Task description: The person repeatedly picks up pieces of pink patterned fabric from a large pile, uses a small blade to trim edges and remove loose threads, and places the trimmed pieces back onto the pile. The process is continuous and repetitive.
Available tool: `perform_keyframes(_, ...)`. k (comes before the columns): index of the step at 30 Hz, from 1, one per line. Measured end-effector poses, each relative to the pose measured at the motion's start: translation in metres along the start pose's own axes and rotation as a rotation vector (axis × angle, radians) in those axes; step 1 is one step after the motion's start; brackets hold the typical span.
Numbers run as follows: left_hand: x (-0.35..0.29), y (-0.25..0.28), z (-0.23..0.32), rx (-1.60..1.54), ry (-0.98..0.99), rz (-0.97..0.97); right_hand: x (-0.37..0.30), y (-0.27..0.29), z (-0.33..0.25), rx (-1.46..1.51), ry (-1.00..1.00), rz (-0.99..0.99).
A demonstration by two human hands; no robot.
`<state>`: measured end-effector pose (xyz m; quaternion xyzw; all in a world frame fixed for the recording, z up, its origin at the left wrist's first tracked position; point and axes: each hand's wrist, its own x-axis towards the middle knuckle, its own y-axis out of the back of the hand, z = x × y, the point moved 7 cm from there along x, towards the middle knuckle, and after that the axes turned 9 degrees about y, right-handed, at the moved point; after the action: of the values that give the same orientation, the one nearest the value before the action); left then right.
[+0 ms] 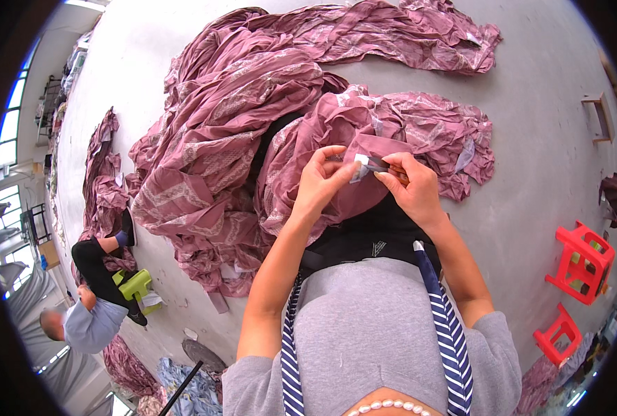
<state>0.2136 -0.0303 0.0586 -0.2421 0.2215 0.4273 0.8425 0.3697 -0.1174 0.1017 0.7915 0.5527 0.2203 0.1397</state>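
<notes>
Dusty-pink fabric (336, 121) with pale patterned bands lies bunched over my lap and spreads out in front of me. At its near edge, a small white label (361, 167) shows between my hands. My left hand (320, 182) pinches the label and the cloth edge between thumb and fingers. Close by on the right, my right hand (414, 187) is closed, thumb against fingers. A small, narrow dark thing (378, 165) sticks out from its fingertips towards the label; its kind is too small to tell.
More pink fabric (225, 118) is heaped on the grey floor (523, 139) ahead and left. Red plastic stools (580, 262) stand at the right, a small wooden stool (598, 118) farther off. At the left a person (97, 322) sits near a green stool (136, 286).
</notes>
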Motion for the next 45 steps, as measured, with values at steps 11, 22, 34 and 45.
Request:
perform_keyframes(11,-0.009,-0.001,0.006,-0.278,-0.023,-0.053,-0.018,0.008,-0.028,-0.026,0.104,-0.035)
perform_keyframes(22,-0.008,0.010,0.000,-0.309,-0.047,-0.013,-0.028,-0.012,-0.028,-0.076,0.032,-0.053)
perform_keyframes(34,-0.014,0.003,0.009,-0.277,-0.056,0.011,-0.021,-0.014,-0.036,-0.187,0.194,0.006)
perform_keyframes(45,-0.016,0.001,0.008,-0.231,-0.047,0.017,-0.021,-0.011,-0.037,-0.299,0.309,0.024)
